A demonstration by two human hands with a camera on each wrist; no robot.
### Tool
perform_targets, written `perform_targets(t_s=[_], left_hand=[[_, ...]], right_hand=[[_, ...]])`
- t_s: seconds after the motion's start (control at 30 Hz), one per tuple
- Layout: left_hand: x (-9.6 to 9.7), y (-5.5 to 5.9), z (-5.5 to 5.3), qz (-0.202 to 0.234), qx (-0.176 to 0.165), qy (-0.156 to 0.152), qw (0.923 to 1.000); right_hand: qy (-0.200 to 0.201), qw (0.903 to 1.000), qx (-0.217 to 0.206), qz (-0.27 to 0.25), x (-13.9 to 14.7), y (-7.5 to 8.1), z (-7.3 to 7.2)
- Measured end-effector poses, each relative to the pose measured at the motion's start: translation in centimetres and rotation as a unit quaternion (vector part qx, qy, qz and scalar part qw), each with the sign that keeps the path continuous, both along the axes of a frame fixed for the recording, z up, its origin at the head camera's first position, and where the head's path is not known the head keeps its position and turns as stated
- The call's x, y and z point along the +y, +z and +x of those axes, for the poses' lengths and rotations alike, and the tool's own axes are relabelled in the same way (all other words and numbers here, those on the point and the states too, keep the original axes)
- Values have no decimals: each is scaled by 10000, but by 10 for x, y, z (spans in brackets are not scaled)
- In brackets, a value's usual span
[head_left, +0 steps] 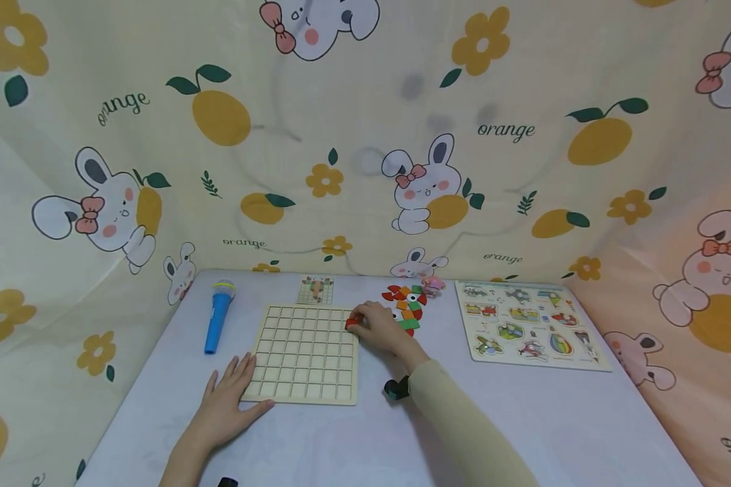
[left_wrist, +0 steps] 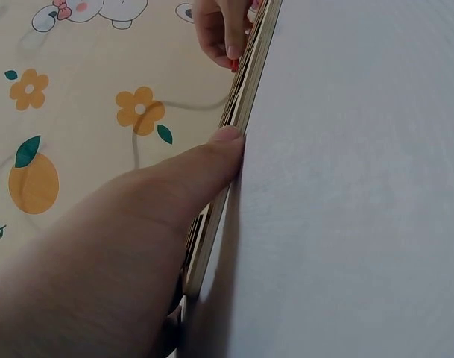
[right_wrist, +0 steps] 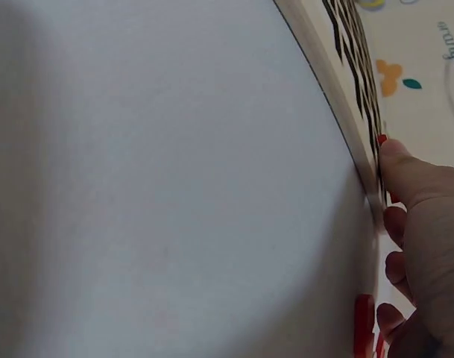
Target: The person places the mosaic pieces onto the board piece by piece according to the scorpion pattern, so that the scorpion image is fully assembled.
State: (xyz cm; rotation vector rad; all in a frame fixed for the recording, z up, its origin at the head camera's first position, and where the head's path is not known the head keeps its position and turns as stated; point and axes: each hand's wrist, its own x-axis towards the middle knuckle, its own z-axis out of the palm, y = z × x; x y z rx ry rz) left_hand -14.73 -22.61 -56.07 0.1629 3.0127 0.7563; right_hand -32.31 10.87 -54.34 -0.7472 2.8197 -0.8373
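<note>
A square wooden grid board [head_left: 307,356] lies flat on the white table. My left hand [head_left: 224,404] rests at its lower left corner, fingers straight along the left side and thumb at the near edge. In the left wrist view that thumb [left_wrist: 189,175] presses against the board's side. Over the board's upper right corner, my right hand [head_left: 380,330] pinches a small red piece [head_left: 351,325] between thumb and fingers. Just beyond this hand lies a group of red, orange and green pieces [head_left: 409,306], some with eye prints, partly hidden by the hand.
A small pattern card [head_left: 315,290] lies behind the board. To the left is a blue toy microphone [head_left: 218,321]. A pink figurine [head_left: 432,285] stands at the back, near a picture puzzle board [head_left: 502,348] on the right. A printed curtain [head_left: 353,223] hangs behind the table.
</note>
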Motion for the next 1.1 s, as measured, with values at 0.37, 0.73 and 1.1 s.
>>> perform_targets(t_s=[0.37,0.73,1.1], left_hand=[[-2,-5,-1,-5,103,-28,9999],[-3,-6,0,9,157,-24,9999],[-2,-6,0,-24,156,1,9999]], right_hand=[[-46,10000,18,4,0,-4,0],[47,9997,185,116,-3,-2,3],[-171,9992,243,250,-7,-5,3]])
